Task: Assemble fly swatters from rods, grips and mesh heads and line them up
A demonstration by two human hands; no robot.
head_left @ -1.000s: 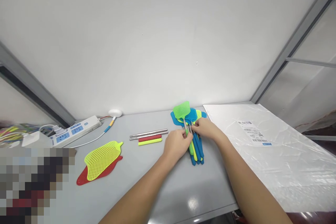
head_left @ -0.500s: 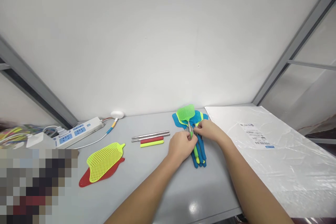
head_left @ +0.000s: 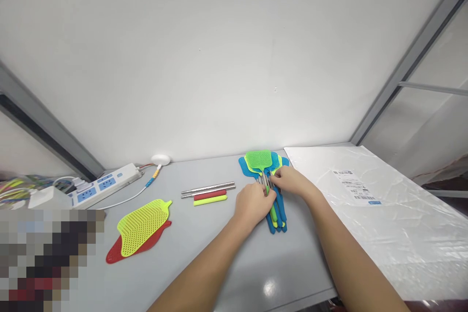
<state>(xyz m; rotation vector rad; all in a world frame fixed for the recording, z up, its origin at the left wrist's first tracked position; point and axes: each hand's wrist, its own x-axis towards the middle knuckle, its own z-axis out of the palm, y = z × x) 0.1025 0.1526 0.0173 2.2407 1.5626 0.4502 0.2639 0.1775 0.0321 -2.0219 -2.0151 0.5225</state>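
A stack of fly swatters lies on the grey table, a green fly swatter (head_left: 259, 159) on top and blue fly swatters (head_left: 245, 166) with some yellow-green beneath. My left hand (head_left: 255, 203) is closed around the green one where its metal shaft meets the handle. On the right side of the stack, my right hand (head_left: 288, 180) is closed with its fingertips at the swatter shafts; which of them it grips is partly hidden. Blue handles (head_left: 281, 209) fan out below the hands toward the table's front.
Left of the stack lie metal rods (head_left: 208, 188), a red handle (head_left: 210, 195) and a yellow handle (head_left: 210, 200). Farther left, a yellow swatter head (head_left: 144, 224) overlaps a red one (head_left: 149, 243). A power strip (head_left: 106, 186) stands behind them; a wrapped white sheet (head_left: 395, 234) covers the right.
The head of the green fly swatter has tipped down and lies flatter over the stack. Both hands stay almost in place, and the view has shifted slightly.
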